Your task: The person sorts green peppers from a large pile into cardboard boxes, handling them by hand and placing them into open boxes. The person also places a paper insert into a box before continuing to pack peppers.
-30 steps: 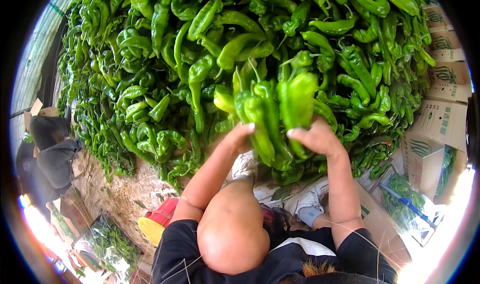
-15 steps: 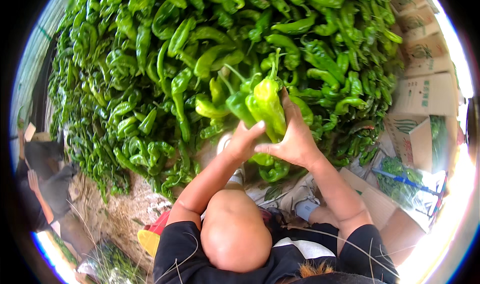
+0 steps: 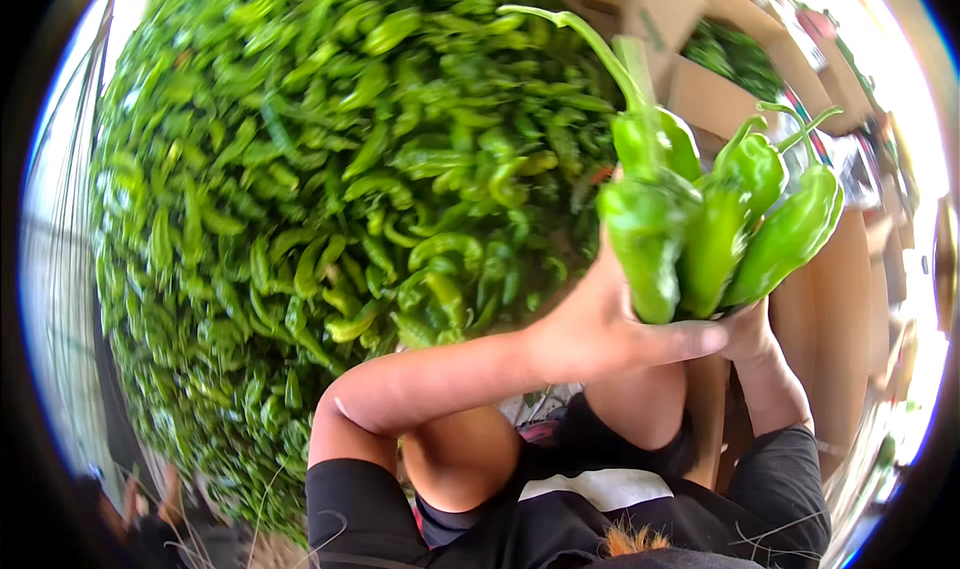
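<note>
Both my hands hold a bunch of several long green peppers, stems upward, to the right of the big pile. My left hand wraps round the left and lower side of the bunch, its thumb laid across the front. On the right my right hand grips the lower ends, its fingers mostly hidden behind the peppers. The pile of green peppers fills the left and middle of the view and is blurred by motion.
An open cardboard box stands at my right, partly behind my right arm. Farther back, another cardboard carton sits beside dark green peppers. At lower left, part of another person shows, blurred.
My hands have moved from in front of the pile to the right, carrying the peppers toward the cardboard boxes. The view has swung right as well.
</note>
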A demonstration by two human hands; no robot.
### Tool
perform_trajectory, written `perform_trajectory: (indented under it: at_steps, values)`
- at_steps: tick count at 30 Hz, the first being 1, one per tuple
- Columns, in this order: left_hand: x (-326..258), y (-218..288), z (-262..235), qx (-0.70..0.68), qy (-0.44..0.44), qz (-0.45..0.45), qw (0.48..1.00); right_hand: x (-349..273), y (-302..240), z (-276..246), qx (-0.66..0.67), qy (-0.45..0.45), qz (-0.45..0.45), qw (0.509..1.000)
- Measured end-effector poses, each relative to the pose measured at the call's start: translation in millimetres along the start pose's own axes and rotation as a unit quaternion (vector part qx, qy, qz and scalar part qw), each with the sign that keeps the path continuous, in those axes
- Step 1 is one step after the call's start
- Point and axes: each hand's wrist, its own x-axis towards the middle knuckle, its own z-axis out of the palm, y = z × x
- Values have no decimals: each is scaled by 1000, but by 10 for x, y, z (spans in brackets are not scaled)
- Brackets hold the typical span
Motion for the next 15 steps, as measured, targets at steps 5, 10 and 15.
perform_trajectory:
  at_steps: [5,10,15]
  values:
    - [663,-608,965,-87,-41,-66,993,-1020,262,-1199,-21,163,7,986]
    - [1016,-1300,1274,-92,-41,-193,976,-1433,592,-1663,176,202,47,962]
    - [1199,-1861,1368,-141,-8,-369,919,-1873,1495,-2124,382,200,121,894]
